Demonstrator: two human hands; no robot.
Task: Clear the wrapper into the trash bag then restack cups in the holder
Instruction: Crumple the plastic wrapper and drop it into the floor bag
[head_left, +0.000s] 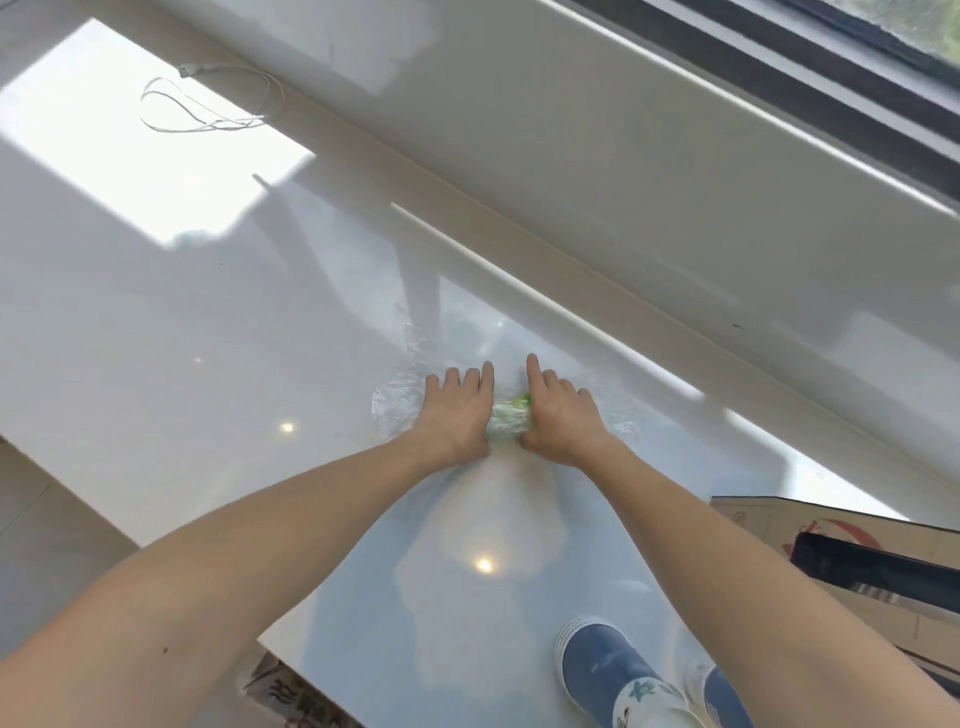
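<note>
The clear plastic wrapper (511, 418), crinkled and showing a green patch, lies on the glossy white table (156, 338) near its far edge, and you have it bunched between both hands. Your left hand (457, 410) presses down flat on its left part with the fingers spread forward; your right hand (558, 413) rests on its right part, forefinger stretched out and the other fingers curled, thumb tucked against the roll. Loose film still fans out to the left of your left hand and beyond your fingertips, so the gathering looks only partly done. No trash bag shows here, so the wrapper has yet to be cleared. At the near edge stand blue cups (602, 670) with white rims and a leaf print, lying tilted; no holder is visible, and restacking appears not to have begun. A cardboard box (779, 525) at right carries red markings you cannot read. A thin white cable (208, 111) lies far off at the back left.
</note>
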